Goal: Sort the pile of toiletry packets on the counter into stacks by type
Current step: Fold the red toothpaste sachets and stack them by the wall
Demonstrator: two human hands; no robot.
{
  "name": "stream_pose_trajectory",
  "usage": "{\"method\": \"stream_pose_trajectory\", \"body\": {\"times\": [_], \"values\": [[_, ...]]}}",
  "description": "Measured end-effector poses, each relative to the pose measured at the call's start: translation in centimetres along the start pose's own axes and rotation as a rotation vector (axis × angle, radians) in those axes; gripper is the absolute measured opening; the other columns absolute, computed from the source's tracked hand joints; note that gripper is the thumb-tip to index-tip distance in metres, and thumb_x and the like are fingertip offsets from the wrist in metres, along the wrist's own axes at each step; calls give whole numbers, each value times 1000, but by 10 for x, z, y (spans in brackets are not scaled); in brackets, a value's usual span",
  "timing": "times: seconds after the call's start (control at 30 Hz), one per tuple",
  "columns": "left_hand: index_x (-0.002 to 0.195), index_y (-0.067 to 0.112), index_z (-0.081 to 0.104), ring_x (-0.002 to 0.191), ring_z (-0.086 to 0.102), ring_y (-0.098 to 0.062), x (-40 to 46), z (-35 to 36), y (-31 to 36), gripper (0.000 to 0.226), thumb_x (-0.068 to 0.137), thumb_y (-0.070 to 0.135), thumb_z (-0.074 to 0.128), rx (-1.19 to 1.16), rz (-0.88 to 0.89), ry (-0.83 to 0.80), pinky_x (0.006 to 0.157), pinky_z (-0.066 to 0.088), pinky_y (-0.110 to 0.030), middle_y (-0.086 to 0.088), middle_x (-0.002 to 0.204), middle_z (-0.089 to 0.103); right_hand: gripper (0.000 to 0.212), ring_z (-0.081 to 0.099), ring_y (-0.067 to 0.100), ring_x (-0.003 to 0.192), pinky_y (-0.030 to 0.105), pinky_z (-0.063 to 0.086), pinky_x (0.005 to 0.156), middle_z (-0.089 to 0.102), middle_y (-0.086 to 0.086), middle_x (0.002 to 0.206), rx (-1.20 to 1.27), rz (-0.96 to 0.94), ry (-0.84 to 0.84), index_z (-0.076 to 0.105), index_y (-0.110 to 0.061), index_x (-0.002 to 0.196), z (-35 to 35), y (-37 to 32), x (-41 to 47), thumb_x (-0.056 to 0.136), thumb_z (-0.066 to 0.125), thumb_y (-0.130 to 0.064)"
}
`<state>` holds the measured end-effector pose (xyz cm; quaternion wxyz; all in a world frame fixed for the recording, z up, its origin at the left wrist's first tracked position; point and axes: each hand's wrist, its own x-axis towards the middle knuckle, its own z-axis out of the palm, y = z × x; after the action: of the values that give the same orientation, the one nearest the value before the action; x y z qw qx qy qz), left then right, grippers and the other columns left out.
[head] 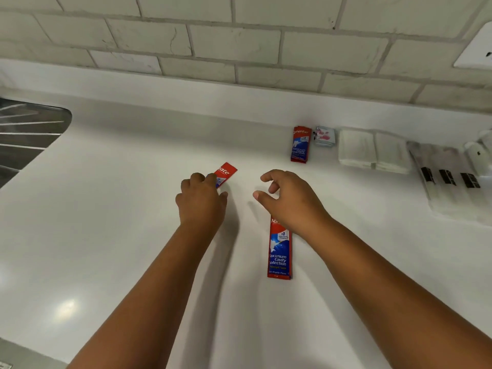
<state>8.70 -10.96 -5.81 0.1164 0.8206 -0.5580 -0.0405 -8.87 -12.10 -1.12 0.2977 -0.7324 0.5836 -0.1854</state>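
Observation:
On the white counter (119,209) my left hand (201,202) covers the lower part of a red and blue toothpaste packet (226,171), fingers curled over it. My right hand (288,201) hovers with loosely curled fingers and holds nothing; a second toothpaste packet (279,251) lies under its wrist. At the back right stand sorted stacks: toothpaste packets (300,145), small square packets with a pink print (324,137), white folded packets (372,153), and clear wrapped items with black labels (450,182).
A metal sink (24,134) lies at the left edge. A tiled wall (239,41) rises behind the counter, with a white outlet plate (476,49) at the upper right. A white bottle-like item (479,153) sits at the far right edge.

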Motion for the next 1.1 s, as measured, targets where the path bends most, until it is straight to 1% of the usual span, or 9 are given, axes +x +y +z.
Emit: {"method": "stream_pose_trajectory", "body": {"times": [0.17,0.3,0.43,0.6,0.7,0.8,0.87,0.97,1.1], "values": [[131,16,51,112,51,-26,22,3,-12,44,95,42,51,55,-37,-45,85,44,-39,-7,124,56,39,56,10,93,23,44,77,62,-3,112,70,22,-15,55,-27,124,12,2,11,90,59,-45],[127,18,53,109,54,-25,36,0,-19,44,90,40,62,-12,-68,-112,85,45,-37,-6,120,59,35,59,11,92,23,45,74,62,-5,109,116,54,-23,57,-27,121,16,7,17,90,59,-43],[123,18,54,100,62,-23,46,-4,-24,50,82,40,73,-182,-139,-262,83,53,-36,-6,117,65,31,59,10,90,23,48,75,61,-8,104,171,80,3,58,-27,118,15,11,17,91,59,-42],[105,18,59,86,58,-16,26,-10,-12,22,88,30,68,-415,-152,-210,63,48,-25,-4,109,66,28,61,8,88,22,52,74,61,-12,100,258,142,7,60,-26,116,13,20,5,91,60,-39],[96,20,59,89,59,-14,2,-17,0,19,86,32,70,-638,-200,-229,64,51,-26,0,103,66,26,62,11,96,21,53,72,62,-12,100,323,192,-8,60,-25,114,9,27,-7,91,61,-37],[95,21,59,92,62,-15,-24,-27,20,24,82,36,72,-793,-236,-352,61,51,-21,4,97,65,27,64,13,99,21,53,67,67,-8,105,401,246,-18,60,-24,111,8,32,-17,89,62,-40],[90,19,60,84,67,-12,-42,-30,33,23,80,34,74,-892,-216,-432,59,52,-21,5,90,68,26,67,14,92,24,54,66,70,-5,101,480,290,-14,62,-22,104,9,34,-24,87,65,-41],[88,12,64,77,71,-16,-67,-27,47,20,78,23,78,-1063,-193,-502,60,55,-28,-1,79,71,20,67,9,69,22,49,55,72,-2,86,606,324,-13,63,-17,94,6,36,-37,86,69,-34],[88,15,67,67,67,-12,-92,-12,53,19,78,25,79,-986,-165,-458,60,54,-27,4,72,67,13,64,10,56,24,48,49,73,4,80,680,338,17,67,-9,90,6,46,-54,87,70,-21]]}}
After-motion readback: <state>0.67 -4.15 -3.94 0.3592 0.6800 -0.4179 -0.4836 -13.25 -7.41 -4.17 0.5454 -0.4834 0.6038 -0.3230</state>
